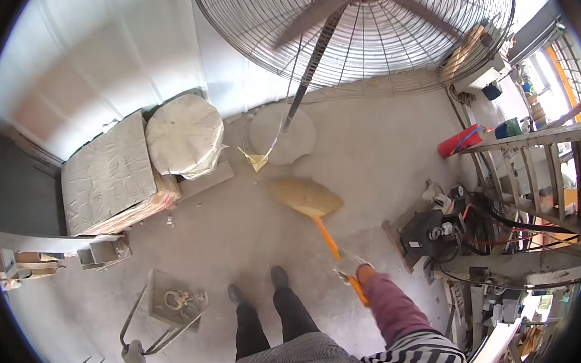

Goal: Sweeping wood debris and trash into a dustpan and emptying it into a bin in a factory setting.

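Note:
My right hand [353,265], in a pale work glove, is closed around the orange handle of a broom [327,238]. The broad yellowish broom head [304,195] rests on the floor ahead of my feet, slightly blurred. On the left, my gloved left hand [135,359] grips the bent metal handle [133,314] of a grey box-shaped dustpan [158,283]. Inside the dustpan lies some pale debris [179,299], too small to name piece by piece. The dustpan is beside my left foot, apart from the broom.
A large caged fan [361,31] stands ahead on a round base [294,138]. Left are a covered box stack [107,176] and a round covered container [184,135]. Right are a red cylinder [458,142], a dark machine [433,234] with hoses, and a metal rack [527,140].

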`<control>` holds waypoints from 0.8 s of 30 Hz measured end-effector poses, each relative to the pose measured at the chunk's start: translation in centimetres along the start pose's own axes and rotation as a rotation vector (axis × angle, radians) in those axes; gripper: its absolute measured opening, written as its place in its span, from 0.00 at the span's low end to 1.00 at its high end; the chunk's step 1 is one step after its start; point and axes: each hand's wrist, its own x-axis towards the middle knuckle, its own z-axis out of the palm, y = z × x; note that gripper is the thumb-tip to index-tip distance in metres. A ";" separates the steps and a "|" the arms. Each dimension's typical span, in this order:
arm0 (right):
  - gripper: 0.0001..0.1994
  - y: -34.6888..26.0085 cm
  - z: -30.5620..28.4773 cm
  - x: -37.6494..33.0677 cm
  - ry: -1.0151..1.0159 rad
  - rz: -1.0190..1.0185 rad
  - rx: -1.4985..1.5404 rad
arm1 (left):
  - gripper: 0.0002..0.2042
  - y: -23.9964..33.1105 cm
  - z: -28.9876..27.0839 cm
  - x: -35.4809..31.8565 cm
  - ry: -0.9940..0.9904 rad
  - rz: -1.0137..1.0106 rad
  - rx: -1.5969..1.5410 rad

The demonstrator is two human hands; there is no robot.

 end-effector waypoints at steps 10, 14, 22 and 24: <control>0.30 -7.1 -3.6 3.2 0.227 -0.111 0.079 | 0.10 0.1 1.3 -6.4 0.055 -0.122 -0.029; 0.30 -9.0 -1.2 9.3 0.314 0.001 -0.598 | 0.11 -0.6 1.7 -8.3 0.073 -0.088 -0.031; 0.34 -0.2 -0.2 -5.5 0.132 -0.061 -0.819 | 0.11 -2.7 -6.0 -13.1 0.233 -0.178 -0.169; 0.39 3.3 0.2 -5.1 0.108 -0.030 -0.570 | 0.11 -3.9 -8.0 -12.8 0.222 -0.182 -0.187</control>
